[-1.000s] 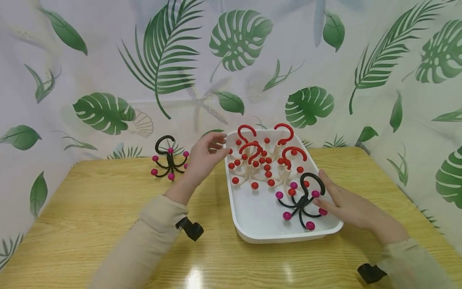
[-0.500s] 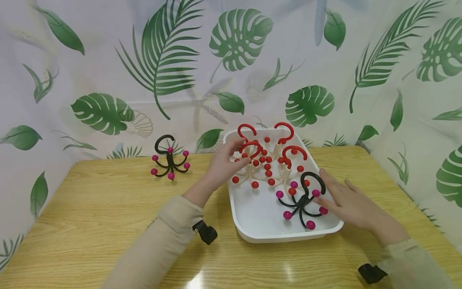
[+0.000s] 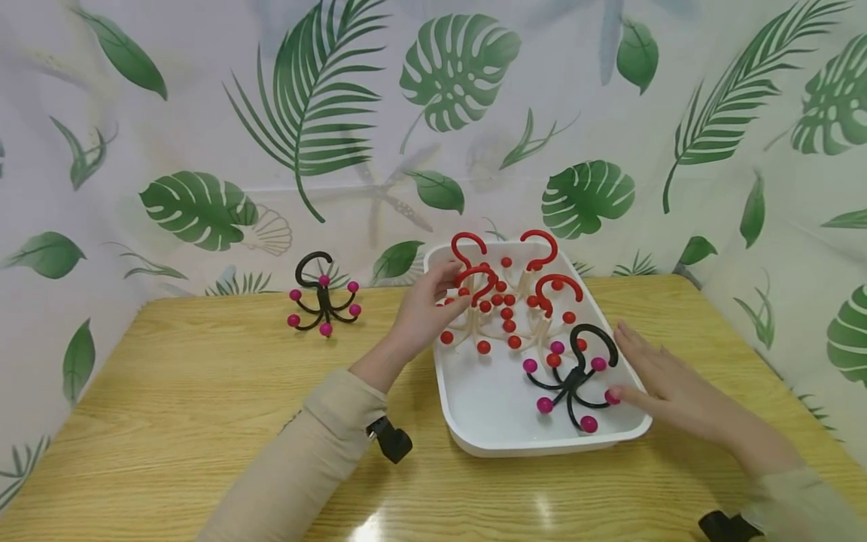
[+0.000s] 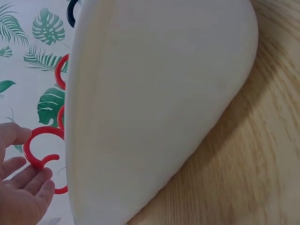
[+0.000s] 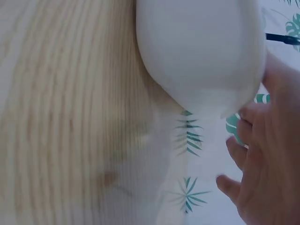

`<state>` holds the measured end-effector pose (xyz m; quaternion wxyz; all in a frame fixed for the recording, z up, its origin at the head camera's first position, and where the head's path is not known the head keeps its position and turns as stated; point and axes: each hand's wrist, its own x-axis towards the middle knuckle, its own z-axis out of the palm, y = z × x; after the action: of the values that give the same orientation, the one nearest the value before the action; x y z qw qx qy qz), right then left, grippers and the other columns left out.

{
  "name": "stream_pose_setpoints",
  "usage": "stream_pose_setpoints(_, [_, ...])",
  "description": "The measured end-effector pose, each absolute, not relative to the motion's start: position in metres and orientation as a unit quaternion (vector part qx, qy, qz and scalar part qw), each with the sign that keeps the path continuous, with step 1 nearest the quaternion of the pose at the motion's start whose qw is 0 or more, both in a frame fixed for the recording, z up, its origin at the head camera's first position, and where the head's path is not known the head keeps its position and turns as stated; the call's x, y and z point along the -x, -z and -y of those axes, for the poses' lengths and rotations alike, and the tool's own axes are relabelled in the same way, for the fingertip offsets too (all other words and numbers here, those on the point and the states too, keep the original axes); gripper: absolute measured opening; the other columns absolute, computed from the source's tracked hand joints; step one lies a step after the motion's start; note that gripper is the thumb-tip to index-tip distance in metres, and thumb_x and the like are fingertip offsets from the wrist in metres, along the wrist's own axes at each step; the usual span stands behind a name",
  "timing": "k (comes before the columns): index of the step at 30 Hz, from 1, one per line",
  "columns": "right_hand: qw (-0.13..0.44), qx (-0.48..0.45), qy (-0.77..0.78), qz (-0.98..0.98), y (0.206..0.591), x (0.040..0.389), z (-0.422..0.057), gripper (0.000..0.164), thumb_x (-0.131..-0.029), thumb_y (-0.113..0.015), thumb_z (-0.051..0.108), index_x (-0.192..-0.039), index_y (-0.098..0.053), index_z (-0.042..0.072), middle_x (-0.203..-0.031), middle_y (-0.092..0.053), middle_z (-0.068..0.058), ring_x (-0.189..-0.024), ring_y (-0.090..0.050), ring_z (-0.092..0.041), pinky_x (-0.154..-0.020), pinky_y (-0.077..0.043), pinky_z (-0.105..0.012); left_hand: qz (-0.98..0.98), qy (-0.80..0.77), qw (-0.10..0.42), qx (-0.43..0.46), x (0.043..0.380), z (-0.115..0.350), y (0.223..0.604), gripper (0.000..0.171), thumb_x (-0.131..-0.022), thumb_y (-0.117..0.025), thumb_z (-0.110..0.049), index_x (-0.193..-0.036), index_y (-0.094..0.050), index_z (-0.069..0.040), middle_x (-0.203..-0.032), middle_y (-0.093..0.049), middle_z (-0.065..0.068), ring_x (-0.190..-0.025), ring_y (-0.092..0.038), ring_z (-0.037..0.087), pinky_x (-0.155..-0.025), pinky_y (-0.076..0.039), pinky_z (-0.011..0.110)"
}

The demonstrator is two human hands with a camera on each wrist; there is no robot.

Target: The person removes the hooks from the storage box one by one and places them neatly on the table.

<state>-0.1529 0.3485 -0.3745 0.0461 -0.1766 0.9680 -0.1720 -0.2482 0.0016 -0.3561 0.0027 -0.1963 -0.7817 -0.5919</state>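
Note:
Several head massagers with red hook handles, pale legs and red ball tips stand in the white tray (image 3: 477, 444). Around the hook of one red-handled massager (image 4: 28, 150), at the tray's left side, my left hand (image 3: 423, 312) is reaching. Its thumb and fingertips lie at the hook's edges, not closed tight. In the tray's front right sits a black head massager (image 3: 572, 380) with magenta balls. My right hand (image 3: 677, 388) lies with straight fingers along the tray's right rim, its thumb over the rim by a magenta ball.
A second black head massager (image 3: 323, 301) with magenta balls stands on the wooden table (image 3: 223, 376), left of the tray. Behind the table hangs a leaf-patterned cloth (image 3: 501, 181).
My left hand has moved right, from beside the tray's left rim to the red hook. My right hand has shifted slightly away from the black massager. The massagers stay in place.

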Motion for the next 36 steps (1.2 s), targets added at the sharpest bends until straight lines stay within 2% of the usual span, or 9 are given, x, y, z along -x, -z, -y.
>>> stream_pose_setpoints(9, [0.074, 0.211, 0.222, -0.949, 0.375, 0.143, -0.355, 0.101, -0.085, -0.071, 0.037, -0.154, 0.003, 0.025, -0.159, -0.002, -0.014, -0.137, -0.014, -0.051, -0.1, -0.019, -0.071, 0.784, 0.592, 0.012, 0.187, 0.25, -0.007, 0.358, 0.051, -0.091, -0.065, -0.009, -0.138, -0.046, -0.005, -0.129, -0.054, 0.01, -0.12, -0.051, 0.023, -0.1, -0.043, 0.032])
stream_pose_setpoints(21, [0.103, 0.237, 0.271, -0.927, 0.377, 0.143, -0.355, 0.12, -0.075, -0.08, 0.031, -0.152, 0.013, 0.024, -0.156, 0.009, -0.021, -0.136, -0.006, -0.055, -0.096, -0.021, -0.074, 0.794, 0.573, 0.029, 0.198, 0.251, -0.01, 0.36, 0.026, -0.093, -0.062, -0.008, -0.118, -0.063, -0.004, -0.108, -0.063, 0.007, -0.098, -0.059, 0.019, -0.086, -0.05, 0.024])
stream_pose_setpoints(25, [0.111, 0.227, 0.279, -0.926, 0.379, 0.142, -0.355, 0.122, -0.075, -0.081, 0.031, -0.151, 0.014, 0.024, -0.157, 0.011, -0.019, -0.137, -0.004, -0.054, -0.097, -0.019, -0.074, 0.794, 0.574, 0.02, 0.197, 0.25, -0.01, 0.359, 0.023, -0.094, -0.062, -0.011, -0.116, -0.064, -0.005, -0.106, -0.064, 0.005, -0.095, -0.059, 0.018, -0.083, -0.051, 0.023])
stream_pose_setpoints(30, [0.126, 0.208, 0.299, -0.923, 0.379, 0.139, -0.351, 0.116, -0.08, -0.077, 0.029, -0.151, 0.014, 0.025, -0.157, 0.016, -0.014, -0.138, -0.001, -0.051, -0.098, -0.016, -0.074, 0.789, 0.582, 0.021, 0.196, 0.247, -0.009, 0.355, 0.023, -0.094, -0.063, -0.014, -0.115, -0.065, -0.005, -0.104, -0.064, 0.005, -0.093, -0.06, 0.018, -0.081, -0.052, 0.023])
stream_pose_setpoints(36, [0.115, 0.199, 0.304, -0.924, 0.384, 0.136, -0.349, 0.113, -0.082, -0.076, 0.028, -0.152, 0.013, 0.022, -0.157, 0.015, -0.015, -0.138, -0.001, -0.051, -0.098, -0.016, -0.074, 0.773, 0.602, 0.039, 0.195, 0.244, -0.009, 0.349, 0.023, -0.093, -0.063, -0.015, -0.114, -0.065, -0.005, -0.103, -0.063, 0.005, -0.091, -0.059, 0.019, -0.08, -0.053, 0.024])
